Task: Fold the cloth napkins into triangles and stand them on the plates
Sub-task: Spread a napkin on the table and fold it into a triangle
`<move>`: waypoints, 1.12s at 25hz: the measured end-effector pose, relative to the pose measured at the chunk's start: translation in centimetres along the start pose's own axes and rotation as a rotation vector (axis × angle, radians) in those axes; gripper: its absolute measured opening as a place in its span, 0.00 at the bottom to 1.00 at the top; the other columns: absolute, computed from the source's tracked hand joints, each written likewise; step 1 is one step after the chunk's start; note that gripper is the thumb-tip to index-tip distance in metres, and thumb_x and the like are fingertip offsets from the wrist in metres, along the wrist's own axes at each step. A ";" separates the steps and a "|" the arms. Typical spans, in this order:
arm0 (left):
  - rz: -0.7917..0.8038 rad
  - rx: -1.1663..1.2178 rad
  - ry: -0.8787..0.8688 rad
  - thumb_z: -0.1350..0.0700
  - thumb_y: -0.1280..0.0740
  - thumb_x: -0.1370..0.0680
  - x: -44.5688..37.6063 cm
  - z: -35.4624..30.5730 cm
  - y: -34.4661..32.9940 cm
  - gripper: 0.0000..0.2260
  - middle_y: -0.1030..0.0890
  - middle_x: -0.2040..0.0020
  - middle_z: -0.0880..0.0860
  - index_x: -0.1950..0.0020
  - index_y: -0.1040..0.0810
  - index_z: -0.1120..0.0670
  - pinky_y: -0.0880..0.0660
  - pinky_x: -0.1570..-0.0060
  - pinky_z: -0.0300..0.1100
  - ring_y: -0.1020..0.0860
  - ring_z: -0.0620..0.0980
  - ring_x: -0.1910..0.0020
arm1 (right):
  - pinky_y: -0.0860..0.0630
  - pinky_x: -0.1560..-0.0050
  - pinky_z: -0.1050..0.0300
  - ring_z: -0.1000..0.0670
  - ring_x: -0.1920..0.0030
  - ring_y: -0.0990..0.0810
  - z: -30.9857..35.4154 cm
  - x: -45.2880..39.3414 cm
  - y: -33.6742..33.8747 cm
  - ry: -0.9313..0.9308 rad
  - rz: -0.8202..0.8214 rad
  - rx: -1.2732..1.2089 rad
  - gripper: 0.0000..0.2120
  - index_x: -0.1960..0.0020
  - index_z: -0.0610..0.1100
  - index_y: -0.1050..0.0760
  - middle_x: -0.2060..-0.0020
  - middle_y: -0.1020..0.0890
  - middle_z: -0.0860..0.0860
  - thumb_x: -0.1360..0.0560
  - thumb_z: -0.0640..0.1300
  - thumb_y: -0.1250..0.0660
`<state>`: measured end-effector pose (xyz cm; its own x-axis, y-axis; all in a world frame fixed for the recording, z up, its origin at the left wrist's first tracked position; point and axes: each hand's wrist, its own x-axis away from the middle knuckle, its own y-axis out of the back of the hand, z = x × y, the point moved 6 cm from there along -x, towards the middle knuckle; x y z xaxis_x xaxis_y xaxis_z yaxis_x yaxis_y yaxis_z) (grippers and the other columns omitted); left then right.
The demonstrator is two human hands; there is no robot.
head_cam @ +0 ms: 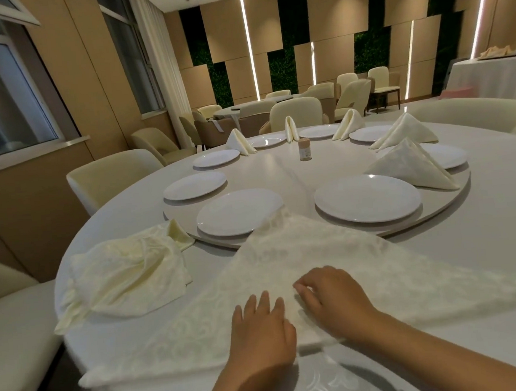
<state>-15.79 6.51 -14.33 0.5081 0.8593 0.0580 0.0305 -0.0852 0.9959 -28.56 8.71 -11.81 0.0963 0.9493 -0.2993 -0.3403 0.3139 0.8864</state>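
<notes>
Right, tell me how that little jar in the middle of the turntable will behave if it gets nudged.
The jar stands upright and is taller than wide, so it probably tips rather than slides. It looks round, so once down it would likely roll across the smooth turntable. It seems small and light; whether it is glass cannot be told from here.

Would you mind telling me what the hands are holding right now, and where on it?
Nothing is lifted. Both hands rest on the napkin spread flat on the table: left hand lies flat near its near edge, right hand presses curled fingers mid-cloth.
</notes>
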 end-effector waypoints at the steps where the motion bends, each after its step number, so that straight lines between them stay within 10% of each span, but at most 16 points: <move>1: 0.032 0.008 0.022 0.45 0.60 0.21 0.7 0.2 -0.8 0.27 0.52 0.20 0.52 0.21 0.51 0.48 0.57 0.25 0.52 0.54 0.53 0.22 | 0.31 0.41 0.56 0.52 0.44 0.25 0.5 1.0 -0.5 0.005 0.030 0.008 0.17 0.39 0.51 0.23 0.43 0.20 0.54 0.18 0.52 0.49; 5: 0.001 0.014 -0.016 0.37 0.76 0.32 2.0 0.4 -2.2 0.38 0.62 0.21 0.48 0.22 0.61 0.44 0.66 0.26 0.52 0.64 0.50 0.23 | 0.56 0.27 0.60 0.53 0.24 0.49 0.8 4.1 -3.2 0.031 0.231 0.110 0.35 0.23 0.53 0.48 0.23 0.45 0.55 0.25 0.65 0.70; 13: -0.009 0.048 0.160 0.41 0.57 0.18 3.2 12.7 -1.9 0.24 0.59 0.21 0.45 0.22 0.57 0.42 0.61 0.25 0.49 0.61 0.46 0.23 | 0.61 0.26 0.56 0.55 0.23 0.57 0.2 4.3 -4.0 0.022 0.311 0.214 0.32 0.22 0.53 0.55 0.22 0.54 0.56 0.24 0.61 0.68; 21: -0.226 0.378 0.189 0.47 0.46 0.17 4.7 18.2 0.0 0.20 0.38 0.24 0.48 0.25 0.36 0.47 0.48 0.27 0.44 0.42 0.47 0.24 | 0.57 0.26 0.56 0.54 0.23 0.54 0.4 4.1 -3.6 0.029 0.267 0.203 0.24 0.22 0.53 0.53 0.23 0.50 0.55 0.18 0.54 0.56; 28: -0.126 0.322 0.470 0.44 0.32 0.24 5.0 22.5 1.7 0.09 0.23 0.55 0.46 0.54 0.26 0.48 0.29 0.42 0.48 0.25 0.49 0.51 | 0.33 0.43 0.57 0.56 0.44 0.30 4.8 3.6 -2.5 0.257 0.057 -0.123 0.13 0.41 0.56 0.22 0.46 0.21 0.58 0.24 0.52 0.37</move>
<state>6.22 -0.68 -13.93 0.0490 0.9981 0.0379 0.3632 -0.0531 0.9302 -22.89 11.46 -13.45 -0.1608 0.9252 -0.3436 -0.4507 0.2409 0.8596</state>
